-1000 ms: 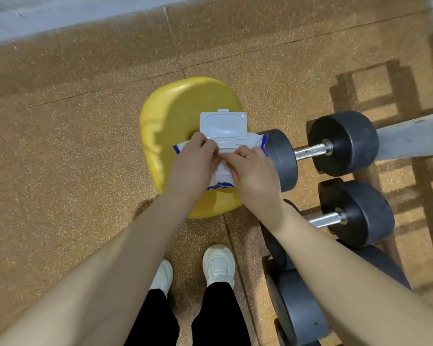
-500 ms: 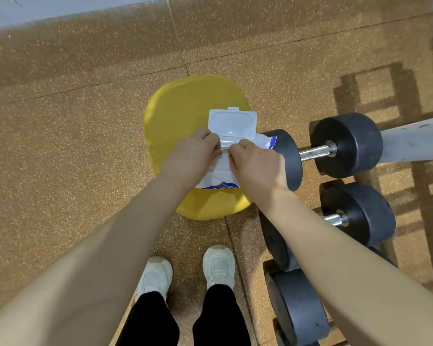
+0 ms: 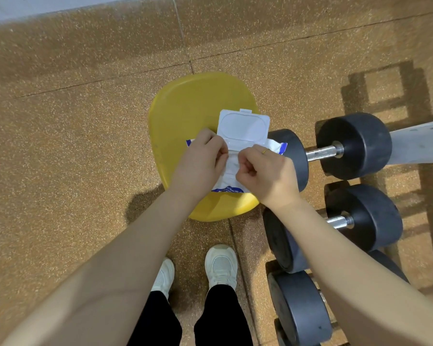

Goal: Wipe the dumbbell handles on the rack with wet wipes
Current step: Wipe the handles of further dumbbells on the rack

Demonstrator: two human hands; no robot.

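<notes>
A white and blue wet wipe pack [image 3: 229,174] lies on a yellow stool [image 3: 195,113], its flip lid [image 3: 243,127] standing open. My left hand [image 3: 200,163] grips the pack's left side. My right hand [image 3: 263,171] has its fingers curled at the pack's opening and pinches a white wipe there. To the right, black dumbbells lie on a rack, the top one [image 3: 353,146] with a shiny metal handle [image 3: 321,152], a second one [image 3: 363,218] below it.
More black dumbbell heads [image 3: 300,310] stack at the lower right, close to my right forearm. A grey rack beam [image 3: 420,143] runs off the right edge. My white shoes [image 3: 220,265] stand on brown speckled rubber flooring [image 3: 60,146] just below the stool.
My right hand's fingers have curled tighter at the pack's opening and pulled slightly toward me. The lid stays open. My left hand keeps its hold on the pack.
</notes>
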